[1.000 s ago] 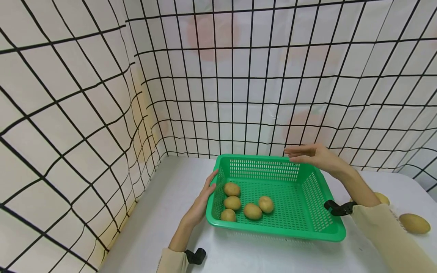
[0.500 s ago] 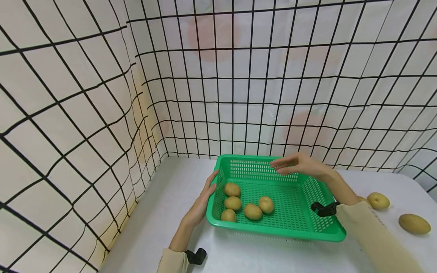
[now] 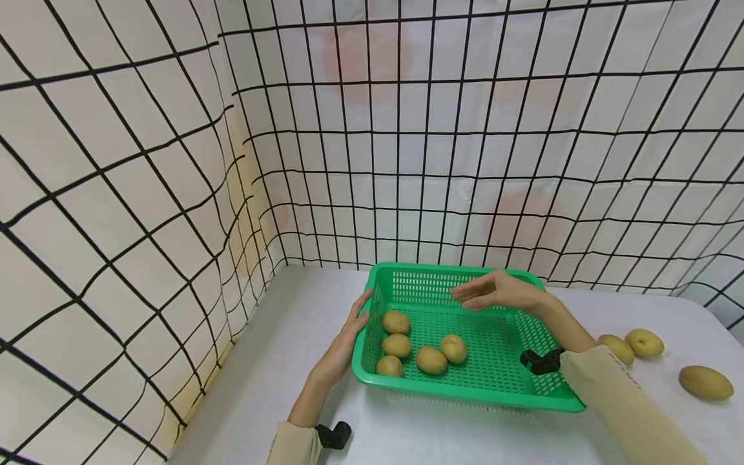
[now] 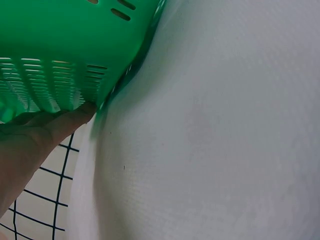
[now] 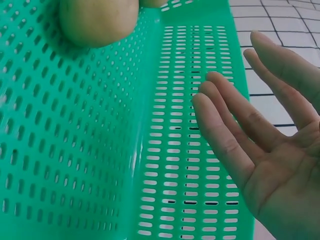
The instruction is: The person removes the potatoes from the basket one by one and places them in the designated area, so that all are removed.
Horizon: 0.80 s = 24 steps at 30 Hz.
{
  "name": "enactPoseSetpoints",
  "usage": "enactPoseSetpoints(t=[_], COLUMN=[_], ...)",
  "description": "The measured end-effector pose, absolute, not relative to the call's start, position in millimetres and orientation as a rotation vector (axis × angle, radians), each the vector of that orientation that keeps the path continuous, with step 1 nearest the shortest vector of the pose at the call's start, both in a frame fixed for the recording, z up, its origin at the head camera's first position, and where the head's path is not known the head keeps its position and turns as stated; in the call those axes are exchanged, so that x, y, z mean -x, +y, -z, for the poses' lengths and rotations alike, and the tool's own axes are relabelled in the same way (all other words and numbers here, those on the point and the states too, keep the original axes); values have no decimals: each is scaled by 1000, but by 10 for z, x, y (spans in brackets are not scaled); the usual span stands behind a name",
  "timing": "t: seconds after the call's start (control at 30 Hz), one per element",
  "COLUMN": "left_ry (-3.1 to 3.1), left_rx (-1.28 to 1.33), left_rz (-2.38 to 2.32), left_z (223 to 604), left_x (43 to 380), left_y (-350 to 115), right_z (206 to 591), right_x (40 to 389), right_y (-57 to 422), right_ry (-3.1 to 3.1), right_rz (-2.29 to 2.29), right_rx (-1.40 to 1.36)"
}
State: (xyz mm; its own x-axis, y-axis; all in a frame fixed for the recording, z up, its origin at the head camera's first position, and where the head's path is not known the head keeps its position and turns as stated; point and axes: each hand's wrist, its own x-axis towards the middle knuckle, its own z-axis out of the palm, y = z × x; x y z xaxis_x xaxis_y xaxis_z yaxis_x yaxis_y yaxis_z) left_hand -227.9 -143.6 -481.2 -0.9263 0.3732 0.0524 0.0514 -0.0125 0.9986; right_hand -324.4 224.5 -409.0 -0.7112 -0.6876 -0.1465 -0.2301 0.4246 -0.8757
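A green plastic basket [image 3: 465, 394] with slotted walls sits on the white table. Inside lie several potatoes: three lined up along its left wall, the middle potato [image 3: 396, 346] among them, and two side by side, one being the front potato [image 3: 432, 360]. My left hand [image 3: 340, 349] rests against the basket's left side, thumb and fingertips at the rim; the left wrist view shows straight fingers [image 4: 70, 122] along the slotted outer wall. Above the back right of the basket hovers my right hand [image 3: 501, 292], fingers extended, palm [image 5: 285, 180] bare.
To the right of the basket, on the table [image 3: 256, 361], are a potato [image 3: 617, 349] partly behind the right sleeve, another potato [image 3: 644, 343] beside it, and a longer potato [image 3: 706, 383]. Black grid netting [image 3: 430, 132] over white sheeting borders the back and left.
My right hand has moved left and down from the basket's back right rim to over its inside. Its arm uncovers more of the potatoes at right. My left hand stays put.
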Motion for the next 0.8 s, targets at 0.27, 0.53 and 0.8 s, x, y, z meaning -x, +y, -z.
enactPoseSetpoints(t=[0.27, 0.53, 0.8], left_ry=[2042, 2045, 2046], left_rx=[-459, -461, -472], left_rz=[-2030, -2025, -2020], left_z=[4799, 4788, 4788], left_x=[2277, 2268, 2262], left_y=[-1441, -1440, -1438], right_z=[4147, 4220, 4307], right_x=[3242, 3247, 3229], right_y=[2192, 2183, 2177], right_ry=[2154, 2111, 2065], right_rz=[1202, 1152, 1083], right_rx=[808, 832, 885])
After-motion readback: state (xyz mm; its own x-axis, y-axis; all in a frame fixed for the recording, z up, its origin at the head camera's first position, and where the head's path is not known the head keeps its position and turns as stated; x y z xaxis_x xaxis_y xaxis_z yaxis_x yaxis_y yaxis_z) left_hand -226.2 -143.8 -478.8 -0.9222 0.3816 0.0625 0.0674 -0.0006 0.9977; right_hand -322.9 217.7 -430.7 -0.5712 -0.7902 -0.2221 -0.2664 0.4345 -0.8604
